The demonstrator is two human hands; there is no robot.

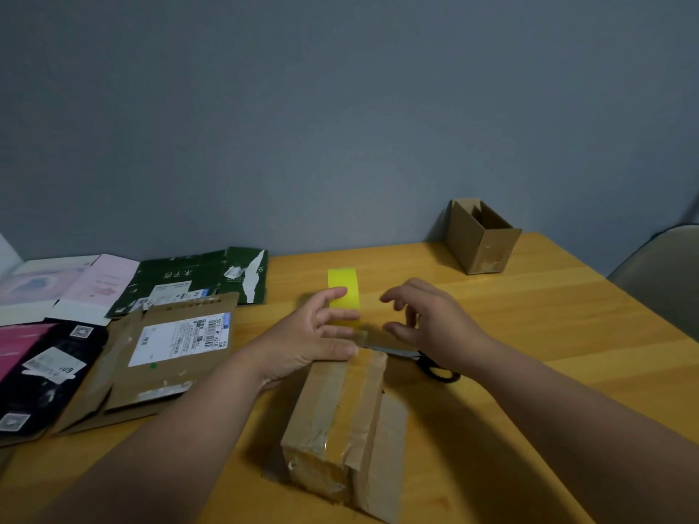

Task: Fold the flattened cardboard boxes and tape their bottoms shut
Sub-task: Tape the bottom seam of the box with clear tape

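The yellow wooden desk (529, 334) carries everything here. Along its left side lies a spread of flattened cardboard boxes (113, 334), brown, green, black and pink, all waiting to be folded. At the far right corner, against the grey wall, stands a small brown folded box (480, 240), open at the top, which looks finished.

In the middle, close to the person, sits the brown cardboard box with tape strips along its upturned face (340, 421); this is the one in hand, and the taping of its bottom seems to be the current step. The left hand (314, 342) rests at the box's far end, its fingers loosely spread and reaching toward the yellow roll of tape (343, 293) just beyond. Whether they actually touch the roll cannot be told. The right hand (427, 319) hovers near, fingers apart and gently curved, holding nothing. Under it lie black-handled scissors (435, 366) on the desk.

The next move likely calls for pressing the tape end down, or drawing out a fresh strip and cutting it.
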